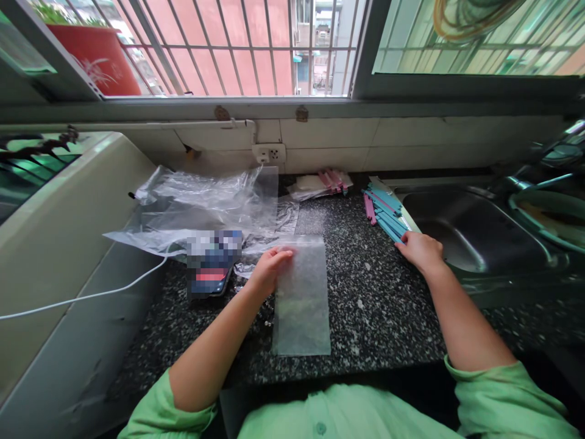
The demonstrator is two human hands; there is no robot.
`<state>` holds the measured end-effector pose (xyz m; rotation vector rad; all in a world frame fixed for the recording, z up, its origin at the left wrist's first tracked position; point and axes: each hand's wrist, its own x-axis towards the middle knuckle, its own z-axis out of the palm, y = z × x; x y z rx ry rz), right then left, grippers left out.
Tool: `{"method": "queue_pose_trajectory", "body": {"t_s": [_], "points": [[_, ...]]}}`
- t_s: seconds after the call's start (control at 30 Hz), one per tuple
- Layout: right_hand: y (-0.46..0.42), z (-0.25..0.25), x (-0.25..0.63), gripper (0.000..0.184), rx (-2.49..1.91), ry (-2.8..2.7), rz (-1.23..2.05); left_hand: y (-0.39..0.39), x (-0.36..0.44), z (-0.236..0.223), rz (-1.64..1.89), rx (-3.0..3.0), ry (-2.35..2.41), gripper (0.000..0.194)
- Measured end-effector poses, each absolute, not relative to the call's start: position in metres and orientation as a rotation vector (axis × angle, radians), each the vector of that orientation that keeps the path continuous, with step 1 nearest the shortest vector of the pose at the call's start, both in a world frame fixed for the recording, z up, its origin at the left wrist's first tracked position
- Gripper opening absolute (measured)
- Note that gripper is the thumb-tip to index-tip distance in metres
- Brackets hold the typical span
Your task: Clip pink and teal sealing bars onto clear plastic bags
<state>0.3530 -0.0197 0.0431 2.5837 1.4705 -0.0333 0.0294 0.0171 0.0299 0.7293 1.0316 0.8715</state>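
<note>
My left hand [270, 268] pinches the upper left edge of a clear plastic bag [302, 305], which lies flat on the counter and hangs straight toward me. My right hand [421, 250] is at the near end of a pile of thin blue strips [386, 210] by the sink, its fingers closed on the end of some of them. A few pink strips [369, 208] lie at the left of that pile. What the strips are for or made of, I cannot make out. More clear plastic bags [205, 198] lie in a crumpled heap beyond my left hand.
A phone [214, 268] with a white cable [91, 299] lies left of my left hand. At the back, pink strips [333, 180] rest on flat packets [307, 186]. A steel sink [457, 238] holding a basin [548, 210] is on the right. A socket [269, 153] sits on the tiled wall.
</note>
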Motion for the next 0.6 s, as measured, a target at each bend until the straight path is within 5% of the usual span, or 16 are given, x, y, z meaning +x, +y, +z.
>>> {"method": "queue_pose_trajectory", "body": {"t_s": [0.3, 0.6], "points": [[-0.024, 0.042, 0.354, 0.025, 2.782, 1.612, 0.227, 0.017, 0.031, 0.026, 0.874, 0.748, 0.985, 0.032], [-0.028, 0.028, 0.292, 0.01, 2.369, 2.742, 0.419, 0.014, 0.036, 0.018, 0.783, 0.821, 0.972, 0.038]]}}
